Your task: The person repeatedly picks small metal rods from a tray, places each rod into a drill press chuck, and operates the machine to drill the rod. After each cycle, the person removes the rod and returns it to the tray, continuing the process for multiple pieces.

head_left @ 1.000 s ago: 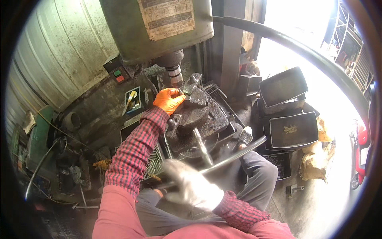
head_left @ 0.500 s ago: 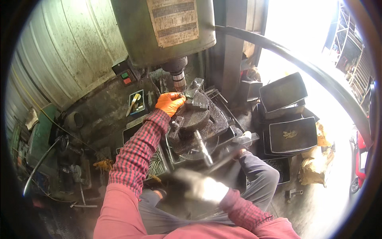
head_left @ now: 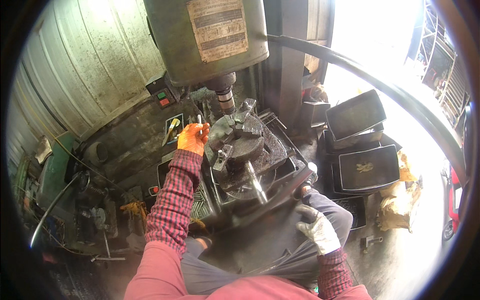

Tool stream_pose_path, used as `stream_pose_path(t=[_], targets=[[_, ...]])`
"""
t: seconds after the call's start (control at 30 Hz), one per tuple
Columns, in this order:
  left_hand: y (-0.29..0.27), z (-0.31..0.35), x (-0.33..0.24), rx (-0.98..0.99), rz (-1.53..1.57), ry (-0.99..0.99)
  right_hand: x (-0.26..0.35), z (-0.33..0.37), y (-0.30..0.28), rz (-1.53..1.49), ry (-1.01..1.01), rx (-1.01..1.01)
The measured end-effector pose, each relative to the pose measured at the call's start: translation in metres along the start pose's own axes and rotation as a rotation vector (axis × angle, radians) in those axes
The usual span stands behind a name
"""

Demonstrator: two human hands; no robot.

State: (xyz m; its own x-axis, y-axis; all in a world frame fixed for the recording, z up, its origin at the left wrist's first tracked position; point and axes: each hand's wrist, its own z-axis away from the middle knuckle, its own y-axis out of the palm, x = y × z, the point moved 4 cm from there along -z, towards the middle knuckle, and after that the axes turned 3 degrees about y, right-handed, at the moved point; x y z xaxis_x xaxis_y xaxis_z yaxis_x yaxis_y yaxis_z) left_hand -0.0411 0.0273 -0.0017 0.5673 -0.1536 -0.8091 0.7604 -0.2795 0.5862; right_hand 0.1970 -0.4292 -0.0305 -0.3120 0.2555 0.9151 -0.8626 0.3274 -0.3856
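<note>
My left hand (head_left: 193, 138), in an orange glove, pinches a short metal pin (head_left: 199, 120) that stands upright above its fingers. It is left of the greasy jawed chuck (head_left: 248, 146) on the machine table, apart from it. Above the chuck points the spindle (head_left: 226, 98) of a green drilling or tapping machine (head_left: 175, 60). My right hand (head_left: 318, 231), in a whitish glove, hangs over my right knee with its fingers apart and nothing seen in it. Between my hands and the chuck, a bright metal handle (head_left: 256, 184) slants toward me.
At the right are stacked black trays (head_left: 372, 170), the upper front one holding a glove. A tray of metal pins (head_left: 201, 204) lies below my left forearm. A brush (head_left: 170, 131) sits in a small tray, near a switch box (head_left: 162, 98). A dark hose (head_left: 350, 55) arches at the right.
My left hand has drawn back leftward from the chuck and now shows the pin. My right hand, blurred before, has moved right to beside my knee.
</note>
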Motion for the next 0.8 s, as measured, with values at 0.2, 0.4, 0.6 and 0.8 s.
stream_pose_path(t=[0.2,0.4,0.6,0.8], targets=[[0.026,-0.003,0.01,0.097,-0.03,-0.004,0.001,0.004,0.013,-0.006,0.016,0.094],[0.05,-0.015,0.031,0.108,-0.277,0.019,0.013,0.005,0.022,0.017,0.002,0.144],[0.06,-0.017,0.039,0.062,-0.381,0.016,0.016,0.013,0.025,0.113,-0.165,0.143],[0.059,-0.02,0.043,0.222,-0.832,0.163,0.062,0.009,0.029,0.232,-0.122,0.223]])
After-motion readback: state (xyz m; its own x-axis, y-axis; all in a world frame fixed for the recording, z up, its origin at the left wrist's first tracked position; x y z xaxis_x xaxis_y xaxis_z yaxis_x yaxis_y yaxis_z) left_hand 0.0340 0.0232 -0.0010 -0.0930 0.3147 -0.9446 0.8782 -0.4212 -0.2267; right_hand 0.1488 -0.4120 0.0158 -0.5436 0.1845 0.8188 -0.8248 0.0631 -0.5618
